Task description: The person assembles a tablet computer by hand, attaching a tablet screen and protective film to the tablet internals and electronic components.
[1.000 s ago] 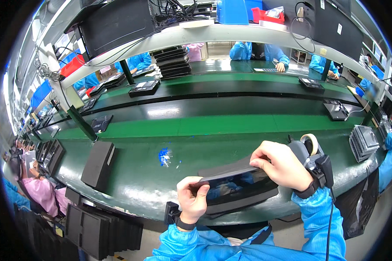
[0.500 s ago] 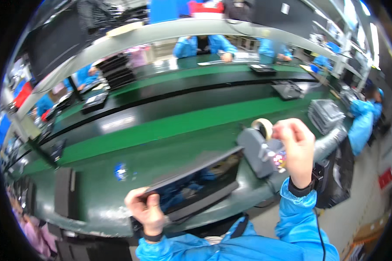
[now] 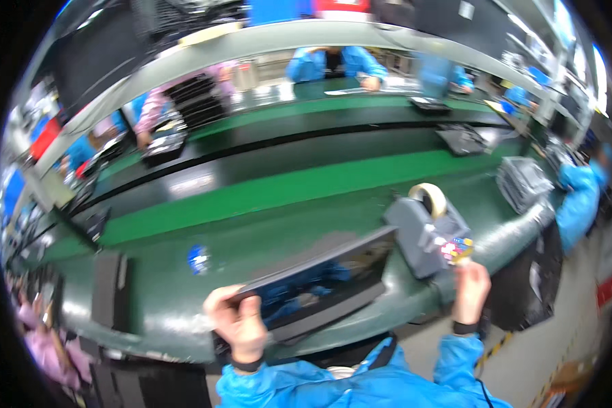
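Observation:
A flat panel with a glossy black face (image 3: 306, 296), likely a display, leans tilted over a dark grey bar on the bench, mirroring blue sleeves. My left hand (image 3: 239, 323) grips its left end, thumb on the glossy face. To the panel's right stands a grey tape dispenser (image 3: 415, 238) carrying a roll of pale tape (image 3: 430, 198). Just before the dispenser's front end, my right hand (image 3: 470, 289) has its fingers pinched together. Whatever may be between them is too small and blurred to make out. Small multicoloured stickers (image 3: 452, 248) show at the dispenser's front.
The green bench (image 3: 163, 292) bears a blue-and-white small item (image 3: 198, 260) and a dark foam block (image 3: 110, 291) on the left. Bagged parts (image 3: 522, 182) lie to the right, near a co-worker's blue sleeve (image 3: 578, 207). A grey rail (image 3: 265, 37) crosses overhead.
My right hand has come down from beside the tape roll to the dispenser's front end. The left hand keeps its grip on the panel. The whole view has shifted slightly.

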Action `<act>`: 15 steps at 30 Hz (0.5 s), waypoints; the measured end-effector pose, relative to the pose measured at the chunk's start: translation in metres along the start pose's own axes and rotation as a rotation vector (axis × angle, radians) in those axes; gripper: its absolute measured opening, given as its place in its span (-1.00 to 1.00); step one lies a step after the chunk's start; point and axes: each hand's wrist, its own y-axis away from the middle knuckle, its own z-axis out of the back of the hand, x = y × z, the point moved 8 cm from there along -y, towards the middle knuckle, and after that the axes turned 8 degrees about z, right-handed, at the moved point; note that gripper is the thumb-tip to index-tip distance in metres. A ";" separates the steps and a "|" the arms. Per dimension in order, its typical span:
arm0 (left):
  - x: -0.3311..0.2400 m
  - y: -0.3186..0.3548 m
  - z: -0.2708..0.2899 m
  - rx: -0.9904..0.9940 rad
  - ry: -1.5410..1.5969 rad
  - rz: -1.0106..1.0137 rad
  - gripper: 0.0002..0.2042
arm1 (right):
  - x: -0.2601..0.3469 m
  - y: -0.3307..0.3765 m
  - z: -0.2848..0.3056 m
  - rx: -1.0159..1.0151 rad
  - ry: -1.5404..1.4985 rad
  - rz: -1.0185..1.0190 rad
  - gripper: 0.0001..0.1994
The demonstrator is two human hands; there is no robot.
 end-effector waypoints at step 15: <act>0.000 -0.007 -0.010 0.077 0.184 0.052 -0.68 | 0.325 0.109 -0.238 1.210 0.004 1.593 -0.82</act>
